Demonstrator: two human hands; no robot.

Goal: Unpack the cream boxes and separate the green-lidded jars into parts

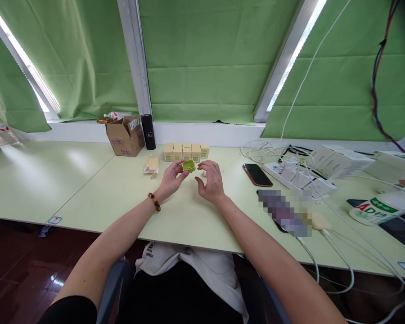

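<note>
My left hand [171, 180] grips a small yellow-green open-topped container [189, 166] between thumb and fingers, above the table. Just to its right is my right hand [212, 182], its thumb apart from the half-bent fingers. A small white item [204, 173] shows beside those fingers; what it is, and whether they touch it, I cannot make out. Behind both hands stands a row of several small beige boxes [186, 152] with green labels. An opened small beige carton [151, 165] lies to the left of my left hand.
On the left stand a cardboard box [125, 136] and a black tumbler [148, 132]. To the right lie a phone [257, 174], a white power strip [299, 180] with tangled cables, a second, blurred device [283, 211] and a white bottle [381, 208]. The table's front edge [195, 248] is near my lap.
</note>
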